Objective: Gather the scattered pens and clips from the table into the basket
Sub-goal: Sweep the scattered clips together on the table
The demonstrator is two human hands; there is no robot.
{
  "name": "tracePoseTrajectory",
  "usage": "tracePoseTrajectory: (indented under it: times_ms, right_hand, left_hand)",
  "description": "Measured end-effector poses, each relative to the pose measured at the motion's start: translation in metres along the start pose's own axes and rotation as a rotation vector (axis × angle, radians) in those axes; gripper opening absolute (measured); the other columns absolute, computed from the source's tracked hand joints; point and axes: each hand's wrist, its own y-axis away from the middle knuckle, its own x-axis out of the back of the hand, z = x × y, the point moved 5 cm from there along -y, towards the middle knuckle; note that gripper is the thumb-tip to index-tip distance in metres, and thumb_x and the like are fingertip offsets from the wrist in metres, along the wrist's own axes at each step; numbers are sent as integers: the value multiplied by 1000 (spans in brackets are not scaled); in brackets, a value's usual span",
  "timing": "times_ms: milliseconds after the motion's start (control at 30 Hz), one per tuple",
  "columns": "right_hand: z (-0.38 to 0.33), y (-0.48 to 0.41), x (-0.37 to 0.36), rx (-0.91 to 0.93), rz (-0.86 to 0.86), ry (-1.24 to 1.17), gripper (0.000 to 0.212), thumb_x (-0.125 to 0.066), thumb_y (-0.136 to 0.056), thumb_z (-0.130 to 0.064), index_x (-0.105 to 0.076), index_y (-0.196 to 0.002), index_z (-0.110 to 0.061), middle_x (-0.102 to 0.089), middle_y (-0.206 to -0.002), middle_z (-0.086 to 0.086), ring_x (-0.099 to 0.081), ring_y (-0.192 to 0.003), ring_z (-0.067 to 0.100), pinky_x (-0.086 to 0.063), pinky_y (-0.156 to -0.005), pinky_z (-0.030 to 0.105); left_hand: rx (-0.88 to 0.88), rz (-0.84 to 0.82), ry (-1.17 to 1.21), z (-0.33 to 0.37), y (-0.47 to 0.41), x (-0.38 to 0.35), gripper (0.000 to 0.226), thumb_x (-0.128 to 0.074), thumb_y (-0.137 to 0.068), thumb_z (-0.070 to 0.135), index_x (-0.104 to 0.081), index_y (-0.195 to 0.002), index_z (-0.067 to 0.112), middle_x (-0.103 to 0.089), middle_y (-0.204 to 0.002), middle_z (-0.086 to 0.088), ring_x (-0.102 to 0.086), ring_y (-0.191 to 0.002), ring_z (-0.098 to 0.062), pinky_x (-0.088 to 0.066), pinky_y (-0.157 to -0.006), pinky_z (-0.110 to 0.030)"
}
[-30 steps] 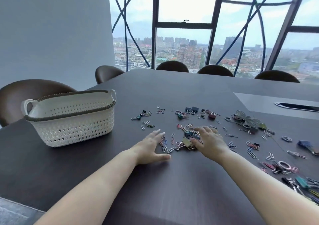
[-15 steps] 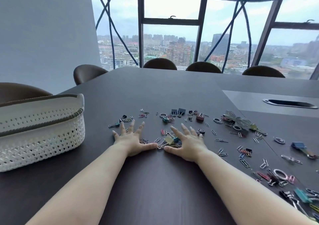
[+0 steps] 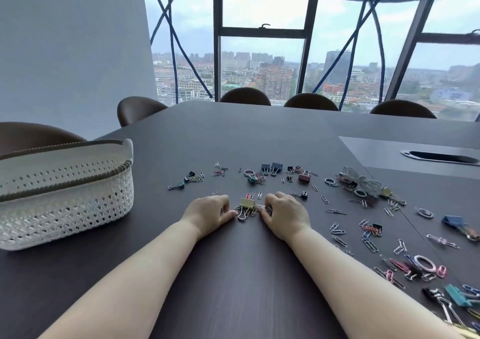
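Both hands lie on the dark table [image 3: 233, 273] on either side of a small heap of clips. My left hand [image 3: 209, 212] has its fingers curled in over paper clips at the heap's left edge. My right hand [image 3: 284, 212] curls its fingers round clips on the right. Between them a yellow binder clip [image 3: 247, 203] sits on the heap. The white woven basket [image 3: 65, 198] stands at the left, partly cut off by the frame. More binder clips [image 3: 271, 168] and paper clips [image 3: 368, 243] are scattered beyond and to the right.
Brown chairs [image 3: 245, 97] line the far edge and left side of the table. A grey inset panel with a cable slot [image 3: 439, 156] lies at the right. A coiled white cable [image 3: 363, 181] rests among the clips. Windows stand behind.
Both hands, spread flat half a second ago, have drawn together and curled their fingers, raking clips into a heap between them. The view has shifted right, so the basket sits further left.
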Motion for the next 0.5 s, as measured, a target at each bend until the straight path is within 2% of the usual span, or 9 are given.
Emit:
tracePoseTrajectory:
  times_ms: [133, 267, 367, 433, 500]
  right_hand:
    - [-7, 5, 3, 17, -2, 61, 29, -41, -94, -37, -52, -109, -14, -60, -113, 6, -56, -108, 27, -45, -82, 33]
    - [-11, 5, 17, 9, 67, 61, 29, -40, -96, -37, -51, -101, -10, -65, -104, 9, -62, -96, 31, -42, -67, 33]
    - [-29, -3, 41, 13, 164, -115, 28, -45, -94, -34, -53, -93, -8, -66, -92, 13, -61, -84, 33, -33, -59, 30]
    - [-56, -13, 60, 51, 207, -234, 27, -49, -93, -33, -54, -90, -7, -65, -83, 13, -59, -77, 32, -35, -58, 32]
    - [-94, -24, 78, 117, 241, -331, 26, -51, -92, -32, -55, -88, -7, -59, -74, 10, -56, -71, 31, -40, -59, 34]
  left_hand:
    - [63, 84, 7, 0, 7, 5, 32, -44, -93, 43, -54, -94, 12, -66, -104, -11, -59, -99, -30, -42, -76, -31]
    - [70, 159, 162, -5, 23, 19, 27, -46, -93, 39, -42, -79, 16, -65, -88, -11, -58, -87, -32, -38, -67, -31]
    - [70, 272, 281, -16, 37, 49, 33, -50, -92, 37, -39, -70, 15, -46, -60, 2, -45, -68, -27, -30, -60, -28]
    - [49, 367, 277, -25, 45, 82, 37, -53, -91, 36, -34, -62, 21, -38, -55, 8, -40, -62, -24, -29, -58, -29]
    - [15, 478, 244, -37, 53, 121, 36, -55, -90, 33, -37, -63, 18, -41, -54, 5, -42, -59, -25, -32, -63, -35]
